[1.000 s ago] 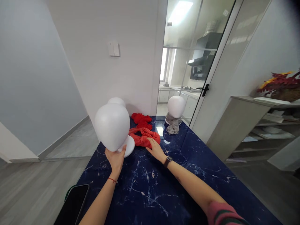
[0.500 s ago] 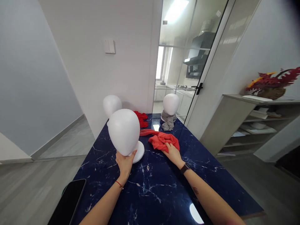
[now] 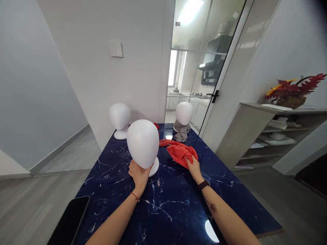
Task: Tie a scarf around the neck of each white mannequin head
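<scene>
While the left hand (image 3: 139, 175) braces, the right hand (image 3: 194, 169) pinches

Centre: a grasp curled beneath the nearest mannequin head (image 3: 143, 143), firmness likely preventing tipping; right of centre: thumb and fingers pinching the bunched red scarf (image 3: 180, 152), best handled gently lest its trailing end snag

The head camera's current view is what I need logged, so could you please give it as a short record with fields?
Left hand: holds the near white mannequin head at neck level
Right hand: grasps a bunched coral-red scarf
Far left: second mannequin head, bare, upright
Far right: third mannequin head, gray scarf around its neck
Surface: dark blue marbled table
Near left: black phone
</scene>
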Demonstrator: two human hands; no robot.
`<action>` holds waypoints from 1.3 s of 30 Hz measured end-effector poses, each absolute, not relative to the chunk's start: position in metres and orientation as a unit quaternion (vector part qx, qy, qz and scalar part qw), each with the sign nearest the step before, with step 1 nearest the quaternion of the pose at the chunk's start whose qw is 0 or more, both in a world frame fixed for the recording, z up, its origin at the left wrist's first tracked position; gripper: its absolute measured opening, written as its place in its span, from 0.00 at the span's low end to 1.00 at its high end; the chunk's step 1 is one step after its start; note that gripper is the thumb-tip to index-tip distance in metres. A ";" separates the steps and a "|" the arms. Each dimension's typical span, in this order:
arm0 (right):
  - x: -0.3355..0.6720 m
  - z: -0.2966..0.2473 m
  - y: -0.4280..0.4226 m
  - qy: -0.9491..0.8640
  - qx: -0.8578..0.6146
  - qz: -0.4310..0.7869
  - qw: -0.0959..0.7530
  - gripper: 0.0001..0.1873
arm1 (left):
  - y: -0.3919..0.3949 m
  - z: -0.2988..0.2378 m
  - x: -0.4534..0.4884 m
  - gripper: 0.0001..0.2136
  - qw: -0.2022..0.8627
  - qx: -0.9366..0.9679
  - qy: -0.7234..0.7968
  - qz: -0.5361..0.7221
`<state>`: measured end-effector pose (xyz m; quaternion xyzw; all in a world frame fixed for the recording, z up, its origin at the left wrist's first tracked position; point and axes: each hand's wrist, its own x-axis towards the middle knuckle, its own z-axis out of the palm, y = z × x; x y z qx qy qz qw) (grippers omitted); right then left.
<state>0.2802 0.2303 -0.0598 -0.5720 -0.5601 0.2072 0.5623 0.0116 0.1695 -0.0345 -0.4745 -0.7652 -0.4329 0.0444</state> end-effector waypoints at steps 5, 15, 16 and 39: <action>0.285 -0.069 0.235 -0.518 -0.563 0.248 0.594 0.29 | 0.169 -0.041 0.008 0.41 0.052 -0.491 -0.762 -0.419; 0.291 -0.044 0.231 -0.497 -0.508 0.206 0.672 0.28 | 0.167 -0.039 0.008 0.41 0.004 -0.504 -0.746 -0.434; 0.292 -0.036 0.224 -0.511 -0.498 0.161 0.682 0.26 | 0.166 -0.037 0.008 0.41 -0.007 -0.504 -0.744 -0.439; 0.180 -0.049 -0.016 -0.823 -0.420 -0.026 0.382 0.16 | 0.001 -0.042 0.002 0.21 -0.474 -0.356 -0.537 -0.600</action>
